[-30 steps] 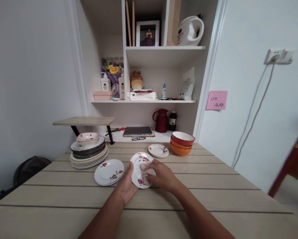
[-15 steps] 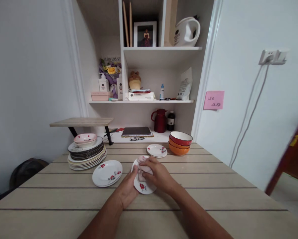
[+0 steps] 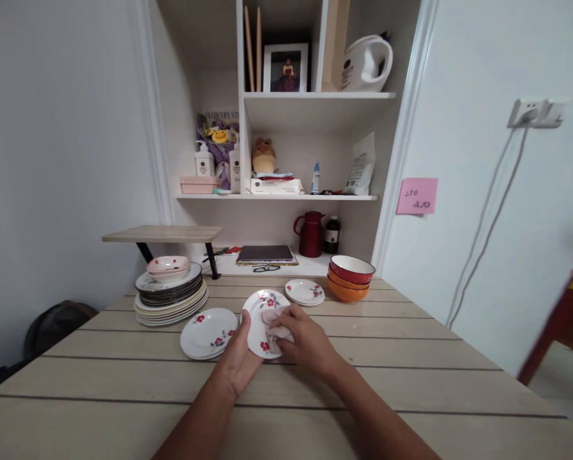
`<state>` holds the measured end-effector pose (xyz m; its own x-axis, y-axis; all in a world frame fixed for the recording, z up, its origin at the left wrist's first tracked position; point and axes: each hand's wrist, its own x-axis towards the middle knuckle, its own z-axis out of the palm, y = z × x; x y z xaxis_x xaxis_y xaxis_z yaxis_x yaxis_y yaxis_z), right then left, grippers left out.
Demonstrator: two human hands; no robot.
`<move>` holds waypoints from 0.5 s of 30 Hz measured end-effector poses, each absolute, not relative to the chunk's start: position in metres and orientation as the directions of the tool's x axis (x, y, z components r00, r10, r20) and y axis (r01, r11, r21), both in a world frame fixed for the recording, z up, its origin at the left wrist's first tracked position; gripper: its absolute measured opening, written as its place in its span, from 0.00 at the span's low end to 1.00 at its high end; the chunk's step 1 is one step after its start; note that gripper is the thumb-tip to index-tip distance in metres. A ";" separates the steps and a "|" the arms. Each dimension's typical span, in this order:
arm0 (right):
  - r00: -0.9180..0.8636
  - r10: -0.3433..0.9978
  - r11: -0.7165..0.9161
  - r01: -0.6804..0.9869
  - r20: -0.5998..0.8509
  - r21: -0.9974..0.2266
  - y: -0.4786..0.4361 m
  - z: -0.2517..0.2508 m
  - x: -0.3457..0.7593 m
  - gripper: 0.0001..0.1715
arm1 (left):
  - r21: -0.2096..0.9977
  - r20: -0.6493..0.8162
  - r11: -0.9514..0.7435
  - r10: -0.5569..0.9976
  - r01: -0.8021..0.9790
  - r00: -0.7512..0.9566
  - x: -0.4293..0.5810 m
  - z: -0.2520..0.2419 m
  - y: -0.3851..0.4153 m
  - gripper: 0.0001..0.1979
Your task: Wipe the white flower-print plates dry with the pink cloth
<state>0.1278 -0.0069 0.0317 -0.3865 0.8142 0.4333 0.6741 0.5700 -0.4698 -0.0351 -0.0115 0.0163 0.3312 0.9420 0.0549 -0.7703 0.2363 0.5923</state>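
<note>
A small white plate [image 3: 256, 333] with red flowers is tilted up over the table, its left edge gripped by my left hand [image 3: 241, 358] with the thumb on the rim. My right hand [image 3: 308, 338] is closed around a crumpled pale pink cloth [image 3: 274, 319] that presses against the plate's face. To the left lie stacked flowered plates [image 3: 204, 329], close to my left wrist. Behind my right hand sit more small flowered plates [image 3: 305, 291]. The fingers of my left hand behind the plate are hidden.
A taller stack of plates [image 3: 168, 306] with a pink bowl [image 3: 168, 265] on top stands at the left, near a small raised shelf [image 3: 171, 234]. Stacked red and orange bowls [image 3: 348, 291] stand at the right. Glasses [image 3: 267, 268], a laptop [image 3: 267, 253] and a red jug [image 3: 310, 235] are behind.
The held plate has moved slightly up and left and tilts more toward me. The cloth now lies nearer its right side. The view has shifted a little.
</note>
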 end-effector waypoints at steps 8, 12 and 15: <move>-0.173 0.839 0.454 0.747 0.517 -0.487 0.003 0.033 0.140 0.18 | 0.593 0.109 0.280 0.901 -0.755 0.420 -0.034 0.009 -0.010 0.28; -0.169 0.835 0.446 0.766 0.524 -0.463 0.007 0.031 0.144 0.18 | 0.649 0.077 0.356 0.848 -0.672 0.524 -0.029 0.004 -0.014 0.29; -0.171 0.832 0.447 0.769 0.528 -0.457 0.007 0.032 0.144 0.17 | 0.692 0.036 0.381 0.831 -0.614 0.555 -0.026 0.004 -0.018 0.29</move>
